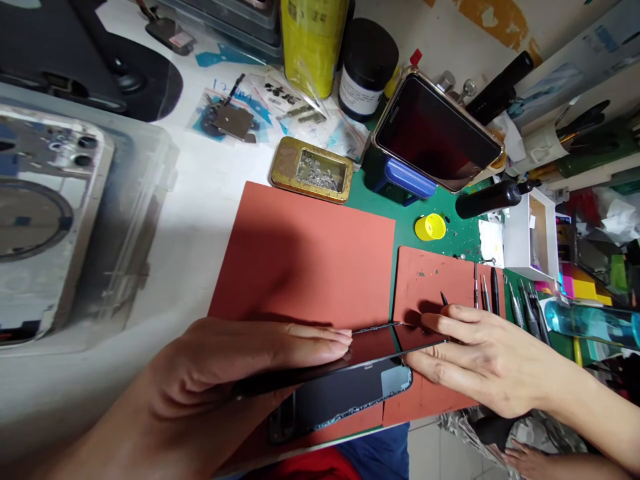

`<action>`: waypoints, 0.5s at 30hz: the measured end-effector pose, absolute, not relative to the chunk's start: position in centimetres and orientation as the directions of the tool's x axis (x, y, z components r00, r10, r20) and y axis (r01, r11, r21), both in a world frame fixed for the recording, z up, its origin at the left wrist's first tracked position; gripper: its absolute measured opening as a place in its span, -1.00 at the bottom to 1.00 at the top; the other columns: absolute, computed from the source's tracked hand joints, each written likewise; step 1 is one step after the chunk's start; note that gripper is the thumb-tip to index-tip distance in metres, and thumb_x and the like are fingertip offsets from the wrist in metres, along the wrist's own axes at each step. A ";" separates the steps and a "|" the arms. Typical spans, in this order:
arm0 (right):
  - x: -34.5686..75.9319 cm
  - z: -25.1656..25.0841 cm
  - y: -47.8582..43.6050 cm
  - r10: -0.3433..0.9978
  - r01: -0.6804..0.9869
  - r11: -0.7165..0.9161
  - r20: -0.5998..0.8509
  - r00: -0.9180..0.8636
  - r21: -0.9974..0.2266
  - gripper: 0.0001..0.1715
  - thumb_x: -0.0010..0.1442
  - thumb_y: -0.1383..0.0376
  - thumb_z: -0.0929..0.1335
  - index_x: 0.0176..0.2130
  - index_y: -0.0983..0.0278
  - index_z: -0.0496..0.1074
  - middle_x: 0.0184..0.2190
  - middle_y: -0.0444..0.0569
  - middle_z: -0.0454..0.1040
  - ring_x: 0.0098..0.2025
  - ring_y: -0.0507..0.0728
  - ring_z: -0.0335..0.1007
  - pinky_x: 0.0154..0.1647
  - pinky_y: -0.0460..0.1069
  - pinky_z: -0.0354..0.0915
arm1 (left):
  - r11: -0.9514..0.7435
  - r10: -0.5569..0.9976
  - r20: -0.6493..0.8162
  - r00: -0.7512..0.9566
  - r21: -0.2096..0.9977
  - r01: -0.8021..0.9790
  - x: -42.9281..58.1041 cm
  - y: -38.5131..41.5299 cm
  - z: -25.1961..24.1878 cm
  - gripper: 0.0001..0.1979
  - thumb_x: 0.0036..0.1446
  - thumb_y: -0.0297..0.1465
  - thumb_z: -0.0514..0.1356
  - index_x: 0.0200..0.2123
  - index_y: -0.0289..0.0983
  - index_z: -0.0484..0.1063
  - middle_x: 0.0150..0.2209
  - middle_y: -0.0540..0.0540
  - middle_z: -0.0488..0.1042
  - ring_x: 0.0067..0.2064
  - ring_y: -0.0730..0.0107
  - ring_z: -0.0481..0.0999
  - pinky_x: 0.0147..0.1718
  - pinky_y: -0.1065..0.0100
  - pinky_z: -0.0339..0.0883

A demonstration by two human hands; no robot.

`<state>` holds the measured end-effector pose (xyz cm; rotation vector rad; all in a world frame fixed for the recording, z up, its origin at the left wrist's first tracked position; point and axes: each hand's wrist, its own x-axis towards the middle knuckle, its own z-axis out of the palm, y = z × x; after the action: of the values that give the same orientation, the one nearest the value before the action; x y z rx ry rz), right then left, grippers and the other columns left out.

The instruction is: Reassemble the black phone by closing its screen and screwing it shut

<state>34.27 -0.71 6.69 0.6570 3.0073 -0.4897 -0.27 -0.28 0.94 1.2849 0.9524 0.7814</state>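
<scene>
The fingers of the left hand (225,373) and right hand (485,353) grip a phone screen (373,343), tilted above the phone body (350,400) on a red mat (300,267); a slipping finger could drop and crack the glass.

The phone's dark glass screen (370,343) is tilting up off its body, gripped along its edges by the left hand (235,367) and right hand (480,353), with a thin metal tool (375,327) lying along its top edge. Below, the phone body (345,400) is lying on a red mat (300,267), showing a dark interior, a grey patch and pale specks along its rim
</scene>
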 end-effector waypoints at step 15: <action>34.3 6.5 -0.7 0.409 0.415 0.849 -0.091 -0.908 -0.326 -0.46 0.68 0.38 0.07 0.20 0.42 0.55 -0.13 0.02 0.75 -0.09 0.26 0.49 0.06 0.15 0.26 | 0.163 0.926 -0.167 0.337 0.986 0.041 -0.1 -1.4 0.5 -0.71 0.28 -0.36 0.40 -0.11 0.24 0.82 -0.08 0.11 0.82 -0.13 0.14 0.87 -0.08 0.36 0.71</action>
<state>34.27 -0.67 6.53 0.6692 3.0038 -0.5360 -0.09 -1.35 0.50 1.2393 1.0357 0.8279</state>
